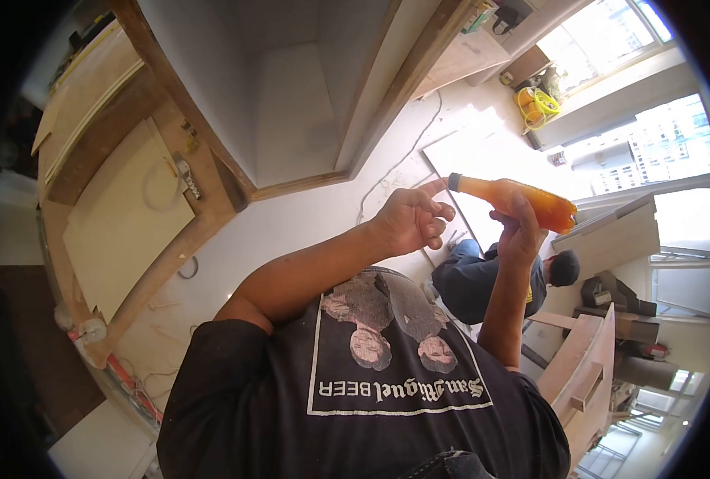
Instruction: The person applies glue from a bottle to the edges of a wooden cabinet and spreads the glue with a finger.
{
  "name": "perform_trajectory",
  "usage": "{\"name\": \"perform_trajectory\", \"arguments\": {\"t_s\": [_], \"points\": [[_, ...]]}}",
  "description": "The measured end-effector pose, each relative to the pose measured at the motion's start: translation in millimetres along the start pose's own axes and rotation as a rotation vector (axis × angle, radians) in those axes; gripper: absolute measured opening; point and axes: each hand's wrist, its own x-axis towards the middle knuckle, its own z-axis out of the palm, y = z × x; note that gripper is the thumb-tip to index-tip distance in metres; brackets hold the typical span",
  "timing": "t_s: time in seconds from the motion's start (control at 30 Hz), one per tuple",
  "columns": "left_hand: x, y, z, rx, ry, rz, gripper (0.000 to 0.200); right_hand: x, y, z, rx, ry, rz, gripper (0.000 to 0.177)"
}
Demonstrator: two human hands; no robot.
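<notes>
An orange bottle with a grey cap lies tilted nearly sideways at the upper right, its cap end pointing left. The fingers and thumb of my right hand are wrapped round its body. My left hand is just left of and below the cap. Its index finger stretches toward the cap, the other fingers loosely curled and apart, with nothing in them. Whether that fingertip touches the cap, I cannot tell.
A person in dark clothes crouches beyond my right forearm. An open white cabinet with wooden edges stands ahead. At left is a curved wooden frame with a metal tool. Wooden panels are at lower right.
</notes>
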Motion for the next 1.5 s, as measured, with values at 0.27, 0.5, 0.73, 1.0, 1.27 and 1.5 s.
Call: {"name": "perform_trajectory", "arguments": {"t_s": [0.27,0.5,0.73,1.0,1.27,1.5], "points": [[-1,2,5,-0.005,-0.015,-0.012,0.08,2,-5,2,-0.061,-0.018,-0.008,0.034],[2,-1,1,-0.042,-0.044,-0.026,0.077,-2,-10,1,-0.068,-0.003,-0.017,0.034],[1,-2,-2,-0.065,-0.044,-0.032,0.072,-6,-11,3,-0.065,-0.001,-0.028,0.031],[-4,-1,-2,-0.068,-0.06,-0.019,0.08,-8,1,0,-0.022,0.008,-0.01,0.033],[-13,-8,6,0.274,0.062,0.08,0.103,-17,16,5,0.045,0.128,0.047,0.029],[-19,0,17,0.216,-0.128,0.1,0.089,-22,46,-5,0.109,0.177,0.146,0.028]]}}
